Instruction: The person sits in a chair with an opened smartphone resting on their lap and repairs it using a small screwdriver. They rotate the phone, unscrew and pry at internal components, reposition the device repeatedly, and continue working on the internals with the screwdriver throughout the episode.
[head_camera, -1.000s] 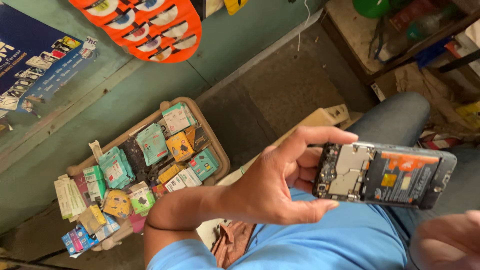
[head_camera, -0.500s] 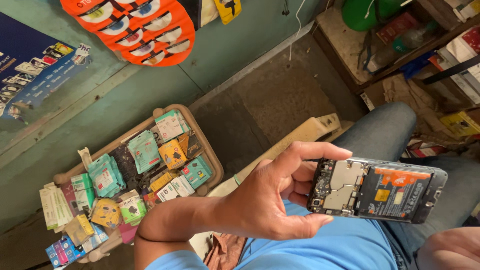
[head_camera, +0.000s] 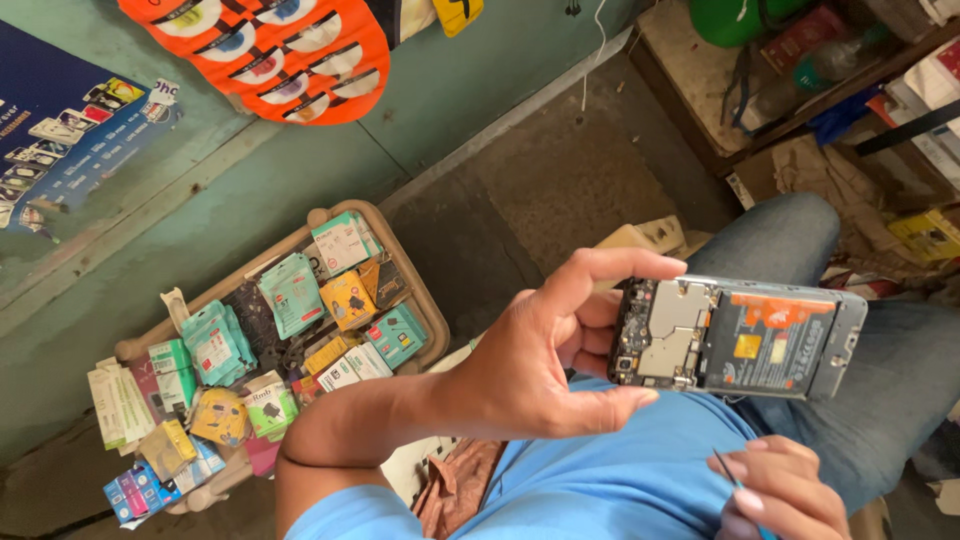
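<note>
My left hand (head_camera: 545, 350) grips one end of an opened phone (head_camera: 740, 338) with its back cover off, so the silver shield, black battery and orange strip show. The phone is held level over my lap, above my blue shirt and jeans. My right hand (head_camera: 785, 490) rests low at the bottom right, its fingers closed on a thin metal tool (head_camera: 728, 468) whose tip points up toward the phone. The tool's tip is a short way below the phone and apart from it.
A beige tray (head_camera: 425, 315) of several small packaged accessories sits on the floor to my left by a green wall. Orange display cards (head_camera: 290, 55) and a blue poster (head_camera: 60, 140) hang there. A cluttered wooden shelf (head_camera: 700, 100) stands at the upper right.
The view has shifted slightly, and the phone sits a little lower and steadier in my left hand. My right hand has come up into view with the thin tool.
</note>
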